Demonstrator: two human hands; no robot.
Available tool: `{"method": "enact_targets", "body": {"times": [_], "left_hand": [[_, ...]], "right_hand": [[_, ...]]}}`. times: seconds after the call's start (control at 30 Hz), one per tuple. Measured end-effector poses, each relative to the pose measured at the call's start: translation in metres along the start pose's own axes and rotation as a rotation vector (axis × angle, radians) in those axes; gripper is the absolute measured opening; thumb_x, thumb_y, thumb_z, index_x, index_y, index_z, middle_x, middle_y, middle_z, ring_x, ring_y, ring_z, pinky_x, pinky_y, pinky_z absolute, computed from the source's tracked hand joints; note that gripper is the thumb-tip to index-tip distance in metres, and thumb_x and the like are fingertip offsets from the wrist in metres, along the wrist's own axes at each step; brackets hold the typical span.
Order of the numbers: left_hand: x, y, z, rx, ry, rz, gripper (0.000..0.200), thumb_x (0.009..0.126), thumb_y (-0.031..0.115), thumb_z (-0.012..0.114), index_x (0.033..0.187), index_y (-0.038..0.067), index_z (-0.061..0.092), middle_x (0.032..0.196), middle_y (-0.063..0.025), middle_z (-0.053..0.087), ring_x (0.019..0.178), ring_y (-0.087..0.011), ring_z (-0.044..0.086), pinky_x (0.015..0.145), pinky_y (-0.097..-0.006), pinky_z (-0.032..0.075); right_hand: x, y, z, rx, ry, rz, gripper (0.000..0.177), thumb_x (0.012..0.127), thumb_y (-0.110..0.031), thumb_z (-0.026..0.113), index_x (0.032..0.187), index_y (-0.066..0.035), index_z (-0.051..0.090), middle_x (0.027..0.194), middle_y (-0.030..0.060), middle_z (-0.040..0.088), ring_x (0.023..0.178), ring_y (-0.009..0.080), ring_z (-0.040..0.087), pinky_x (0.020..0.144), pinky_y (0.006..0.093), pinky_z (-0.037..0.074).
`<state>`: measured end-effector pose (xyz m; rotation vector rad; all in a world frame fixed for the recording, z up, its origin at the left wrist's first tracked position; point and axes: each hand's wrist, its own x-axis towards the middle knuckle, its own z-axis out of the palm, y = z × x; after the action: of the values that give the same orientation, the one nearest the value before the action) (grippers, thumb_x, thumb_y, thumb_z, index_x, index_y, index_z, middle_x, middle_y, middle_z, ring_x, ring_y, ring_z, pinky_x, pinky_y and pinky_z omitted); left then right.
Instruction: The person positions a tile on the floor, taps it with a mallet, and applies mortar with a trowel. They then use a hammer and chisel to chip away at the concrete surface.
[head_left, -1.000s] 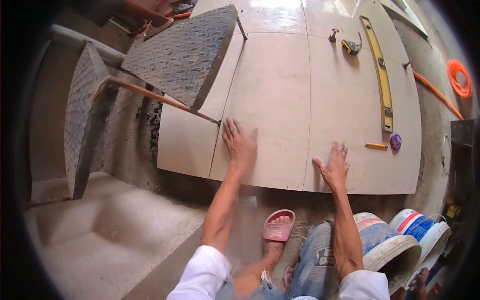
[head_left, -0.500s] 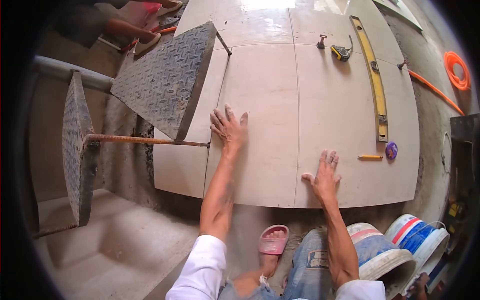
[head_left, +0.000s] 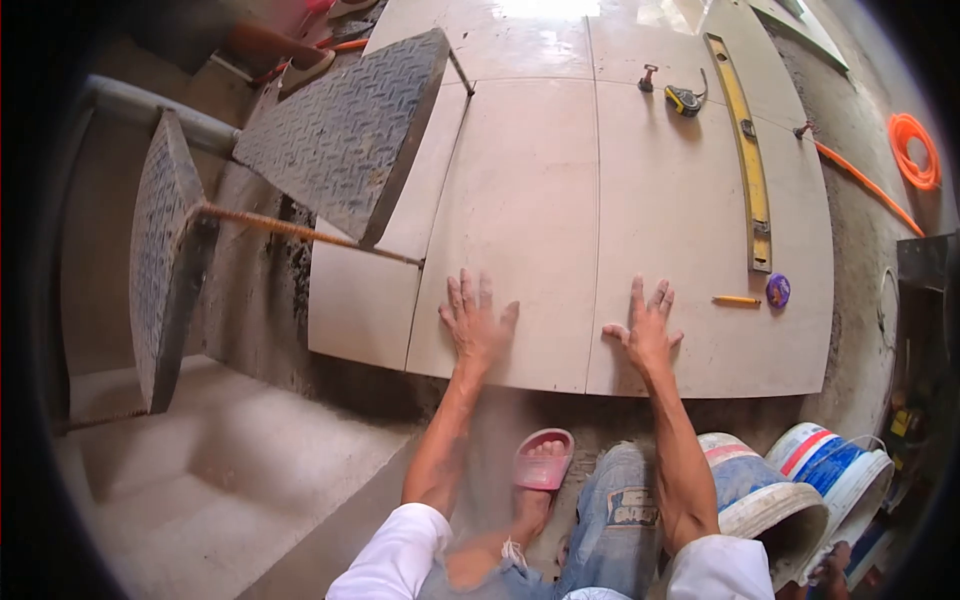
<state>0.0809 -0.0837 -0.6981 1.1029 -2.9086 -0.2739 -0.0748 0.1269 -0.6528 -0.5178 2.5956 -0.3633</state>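
Observation:
My left hand (head_left: 480, 325) lies with fingers spread on a large pale floor tile (head_left: 520, 190), near its front edge. On the tile to the right (head_left: 710, 350), my right hand (head_left: 648, 330) rests with fingers apart, close to the joint between the two. Neither hand holds anything. A pencil (head_left: 737, 300) and a small purple round object (head_left: 778, 291) lie right of my right hand. Farther back are a yellow spirit level (head_left: 743, 150), a tape measure (head_left: 685, 100) and a small red-topped tile clip (head_left: 648, 78) at a joint.
Metal tread-plate steps (head_left: 345, 130) overhang the tiles at left. Two dirty buckets (head_left: 760, 500) (head_left: 830, 465) lie tilted at lower right. An orange hose (head_left: 912, 150) is coiled at far right. Another person's foot (head_left: 308, 70) shows at upper left.
My left hand has moved back toward the tile's front edge, fingers still spread. My right hand stays on its tile with slightly shifted fingers. The view has shifted a little.

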Motion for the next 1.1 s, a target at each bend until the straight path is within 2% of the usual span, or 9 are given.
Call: {"method": "enact_targets", "body": {"times": [0.17, 0.23, 0.33, 0.43, 0.53, 0.63, 0.77, 1.07, 1.1], "left_hand": [[-0.066, -0.011, -0.008, -0.229, 0.102, -0.005, 0.056, 0.087, 0.036, 0.061, 0.129, 0.002, 0.048, 0.141, -0.0211, 0.037, 0.131, -0.0367, 0.034, 0.100, -0.0532, 0.028], [-0.123, -0.007, -0.029, -0.188, 0.206, -0.075, 0.041, 0.086, 0.026, 0.064, 0.118, 0.002, 0.054, 0.130, -0.0202, 0.045, 0.120, -0.0365, 0.042, 0.098, -0.0489, 0.030], [-0.200, -0.010, -0.039, -0.229, 0.277, -0.157, 0.055, 0.084, 0.031, 0.065, 0.126, 0.002, 0.047, 0.129, -0.0210, 0.042, 0.122, -0.0369, 0.039, 0.097, -0.0530, 0.030], [-0.281, -0.019, -0.023, -0.231, 0.132, -0.350, 0.063, 0.085, 0.031, 0.064, 0.135, 0.003, 0.039, 0.129, -0.0199, 0.039, 0.119, -0.0367, 0.039, 0.097, -0.0493, 0.029], [-0.340, -0.027, -0.008, -0.183, -0.094, -0.555, 0.066, 0.085, 0.032, 0.064, 0.137, 0.003, 0.036, 0.127, -0.0201, 0.039, 0.115, -0.0377, 0.039, 0.095, -0.0485, 0.030], [-0.362, -0.033, 0.007, -0.222, -0.159, -0.535, 0.054, 0.085, 0.030, 0.064, 0.124, 0.000, 0.043, 0.116, -0.0215, 0.045, 0.111, -0.0393, 0.042, 0.089, -0.0486, 0.033], [-0.357, -0.040, -0.001, -0.421, -0.176, -0.644, 0.045, 0.085, 0.026, 0.063, 0.114, -0.004, 0.044, 0.105, -0.0242, 0.048, 0.100, -0.0427, 0.048, 0.081, -0.0495, 0.040], [-0.184, -0.012, -0.053, -0.432, 0.059, -0.197, 0.040, 0.085, 0.020, 0.064, 0.110, -0.004, 0.046, 0.100, -0.0230, 0.048, 0.093, -0.0419, 0.051, 0.077, -0.0492, 0.043], [-0.154, -0.009, -0.050, -0.388, 0.078, -0.176, 0.039, 0.085, 0.022, 0.064, 0.109, -0.002, 0.046, 0.099, -0.0223, 0.049, 0.093, -0.0418, 0.051, 0.076, -0.0505, 0.043]], "right_hand": [[0.009, 0.010, 0.001, -0.039, -0.073, -0.020, 0.100, 0.072, -0.042, 0.077, 0.151, -0.028, 0.017, 0.157, 0.0199, 0.000, 0.145, 0.0372, 0.002, 0.090, 0.0796, 0.022], [0.021, 0.041, 0.035, 0.099, 0.085, -0.189, 0.098, 0.073, -0.045, 0.076, 0.150, -0.033, 0.017, 0.157, 0.0186, 0.001, 0.145, 0.0372, 0.003, 0.089, 0.0804, 0.021], [0.008, 0.016, 0.011, -0.025, -0.016, -0.069, 0.089, 0.078, -0.051, 0.070, 0.149, -0.037, 0.018, 0.158, 0.0167, 0.003, 0.145, 0.0371, 0.004, 0.090, 0.0807, 0.020], [0.001, 0.017, 0.017, -0.083, -0.002, -0.055, 0.078, 0.083, -0.062, 0.056, 0.148, -0.041, 0.018, 0.159, 0.0094, 0.002, 0.146, 0.0324, 0.003, 0.092, 0.0803, 0.019], [-0.006, 0.020, 0.027, -0.125, 0.022, -0.062, 0.072, 0.088, -0.061, 0.050, 0.149, -0.039, 0.019, 0.158, 0.0129, 0.004, 0.145, 0.0355, 0.005, 0.090, 0.0814, 0.019], [-0.013, 0.022, 0.028, -0.171, 0.039, -0.057, 0.070, 0.089, -0.064, 0.044, 0.149, -0.039, 0.018, 0.159, 0.0110, 0.004, 0.145, 0.0339, 0.005, 0.090, 0.0817, 0.018], [-0.014, 0.022, 0.029, -0.157, 0.057, -0.102, 0.070, 0.089, -0.065, 0.042, 0.149, -0.038, 0.018, 0.159, 0.0099, 0.005, 0.145, 0.0330, 0.005, 0.090, 0.0819, 0.018], [-0.017, 0.013, 0.011, -0.193, -0.027, 0.010, 0.072, 0.087, -0.062, 0.050, 0.148, -0.040, 0.019, 0.159, 0.0028, 0.004, 0.146, 0.0256, 0.006, 0.097, 0.0789, 0.017], [-0.017, 0.009, 0.003, -0.141, -0.030, -0.018, 0.077, 0.085, -0.058, 0.056, 0.149, -0.034, 0.021, 0.159, 0.0060, 0.007, 0.146, 0.0304, 0.006, 0.095, 0.0793, 0.017]]}}
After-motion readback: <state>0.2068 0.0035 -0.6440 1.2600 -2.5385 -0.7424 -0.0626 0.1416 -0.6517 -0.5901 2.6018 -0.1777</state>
